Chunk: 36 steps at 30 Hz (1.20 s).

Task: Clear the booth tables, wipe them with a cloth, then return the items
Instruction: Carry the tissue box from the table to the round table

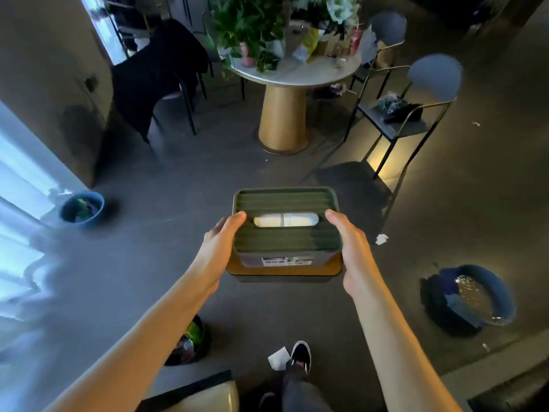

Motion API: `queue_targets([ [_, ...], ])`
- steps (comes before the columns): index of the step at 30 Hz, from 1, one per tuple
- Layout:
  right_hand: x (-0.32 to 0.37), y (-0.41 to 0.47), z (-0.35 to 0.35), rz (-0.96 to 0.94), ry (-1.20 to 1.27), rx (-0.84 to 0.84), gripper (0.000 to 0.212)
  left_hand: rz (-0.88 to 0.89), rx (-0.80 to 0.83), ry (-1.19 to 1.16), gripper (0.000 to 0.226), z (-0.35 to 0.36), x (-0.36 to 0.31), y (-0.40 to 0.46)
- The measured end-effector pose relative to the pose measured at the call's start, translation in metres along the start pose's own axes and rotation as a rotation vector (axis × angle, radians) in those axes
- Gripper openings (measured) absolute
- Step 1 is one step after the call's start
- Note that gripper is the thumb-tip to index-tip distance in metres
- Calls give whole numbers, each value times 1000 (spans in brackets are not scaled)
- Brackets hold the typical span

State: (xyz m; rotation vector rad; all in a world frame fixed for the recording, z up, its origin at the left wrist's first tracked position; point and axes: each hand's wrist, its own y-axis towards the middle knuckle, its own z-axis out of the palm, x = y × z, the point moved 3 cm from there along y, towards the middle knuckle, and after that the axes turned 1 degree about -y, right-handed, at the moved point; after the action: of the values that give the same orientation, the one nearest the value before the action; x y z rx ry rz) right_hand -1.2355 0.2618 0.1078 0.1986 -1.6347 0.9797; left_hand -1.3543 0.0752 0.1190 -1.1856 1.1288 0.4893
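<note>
Both hands, left hand (221, 243) and right hand (350, 248), grasp the ribbed dark-green tissue box with tan base (285, 233) at centre, above the floor; round white worktop (297, 74) at twelve o'clock.

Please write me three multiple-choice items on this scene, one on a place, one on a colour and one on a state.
1. Where is the tissue box?
A. On the round table
B. Held in the air between both hands
C. On the floor

2. What colour is the tissue box's ribbed top?
A. Dark green
B. Red
C. White

3. How does the left hand meet the box?
A. It hangs free of it
B. It grips the box's left side, thumb on top
C. It lies flat beneath the table

Answers: 1 B, the left hand and the right hand grip its sides above the floor. 2 A, the ribs are dark green around the white tissue. 3 B, its thumb lies on the top edge.
</note>
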Motion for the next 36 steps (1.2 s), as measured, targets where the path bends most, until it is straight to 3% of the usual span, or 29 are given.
queue_targets([
  [4, 33, 42, 22, -3, -19, 37, 69, 19, -28, 8, 26, -3, -28, 47],
  [8, 67, 104, 40, -17, 7, 72, 35, 32, -64, 17, 28, 5, -57, 108],
  [23, 253, 362, 64, 1, 30, 113, 17, 41, -93, -10, 32, 98, -209, 361],
  [36, 354, 568, 144, 2, 76, 25, 13, -7, -1, 31, 67, 107, -314, 623],
])
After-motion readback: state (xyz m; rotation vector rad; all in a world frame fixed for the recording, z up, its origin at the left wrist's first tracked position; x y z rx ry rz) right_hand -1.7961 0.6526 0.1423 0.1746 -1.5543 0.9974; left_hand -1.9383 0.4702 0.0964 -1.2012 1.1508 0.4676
